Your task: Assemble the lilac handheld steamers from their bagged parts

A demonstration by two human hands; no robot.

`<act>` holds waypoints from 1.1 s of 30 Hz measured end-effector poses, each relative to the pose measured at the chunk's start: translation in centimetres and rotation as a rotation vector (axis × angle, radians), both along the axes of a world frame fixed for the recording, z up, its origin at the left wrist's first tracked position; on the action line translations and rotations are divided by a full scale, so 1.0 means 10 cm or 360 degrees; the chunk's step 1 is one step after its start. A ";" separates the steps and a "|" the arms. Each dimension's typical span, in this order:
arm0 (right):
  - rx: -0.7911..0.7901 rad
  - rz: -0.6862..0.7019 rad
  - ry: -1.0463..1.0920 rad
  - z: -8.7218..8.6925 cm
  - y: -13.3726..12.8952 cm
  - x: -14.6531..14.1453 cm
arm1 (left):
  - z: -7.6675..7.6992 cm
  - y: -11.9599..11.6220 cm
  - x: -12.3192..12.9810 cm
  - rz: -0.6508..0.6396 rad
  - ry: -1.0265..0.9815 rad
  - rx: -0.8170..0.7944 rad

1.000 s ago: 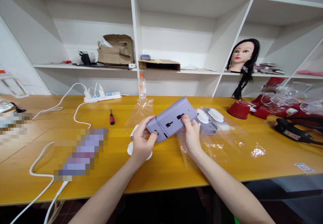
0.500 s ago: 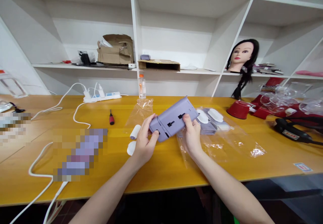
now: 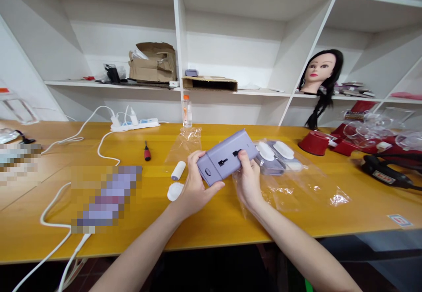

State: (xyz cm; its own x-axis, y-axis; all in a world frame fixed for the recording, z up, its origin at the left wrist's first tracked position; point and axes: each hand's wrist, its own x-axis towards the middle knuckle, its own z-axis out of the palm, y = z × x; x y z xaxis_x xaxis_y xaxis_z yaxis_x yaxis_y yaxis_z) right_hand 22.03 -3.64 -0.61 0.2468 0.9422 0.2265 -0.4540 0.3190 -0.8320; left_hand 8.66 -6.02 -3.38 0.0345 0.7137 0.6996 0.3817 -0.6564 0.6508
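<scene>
A purple plastic case (image 3: 227, 153) with two black slots and an oval hole is held tilted above the table, between both hands. My left hand (image 3: 194, 186) grips its lower left end, thumb below the edge. On the right end, my right hand (image 3: 248, 175) has its thumb pressed beside a black slot. Left of my left hand lie a small white and purple cylinder (image 3: 178, 171) and a white round piece (image 3: 174, 191). Purple parts with white ovals (image 3: 271, 164) lie on clear plastic bags just right of my right hand.
A red screwdriver (image 3: 147, 152), a white power strip (image 3: 135, 125) and a clear bottle (image 3: 187, 112) stand or lie farther back. Red-based appliances (image 3: 313, 142) and a black tool (image 3: 385, 172) are at right. White cables run at left, by a blurred device.
The seam in the case has closed, and its end piece now sits flush. My left thumb has moved off the oval hole to below the lower edge.
</scene>
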 end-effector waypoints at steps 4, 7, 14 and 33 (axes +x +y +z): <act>0.0065 0.0005 -0.0035 -0.01 -0.02 0.00 | -0.02 0.00 -0.01 -0.0051 -0.0076 -0.0040; 0.0099 0.0033 -0.0054 -0.01 -0.04 -0.01 | -0.01 0.00 -0.03 -0.0075 -0.0117 -0.0081; 0.0037 0.0164 0.0095 0.09 -0.05 0.01 | 0.02 0.03 -0.04 -0.0131 -0.0230 0.0011; 0.0145 0.0223 0.0174 0.04 -0.01 0.01 | -0.04 0.08 -0.09 -0.0072 -0.0250 0.0009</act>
State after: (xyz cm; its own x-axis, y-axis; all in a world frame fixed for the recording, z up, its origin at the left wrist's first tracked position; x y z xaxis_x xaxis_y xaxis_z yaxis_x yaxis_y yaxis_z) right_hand 22.11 -3.71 -0.21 0.1427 0.9459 0.2913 -0.5855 0.3180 -0.7457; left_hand 7.80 -5.24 -3.77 -0.0436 0.7101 0.7027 0.2457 -0.6741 0.6965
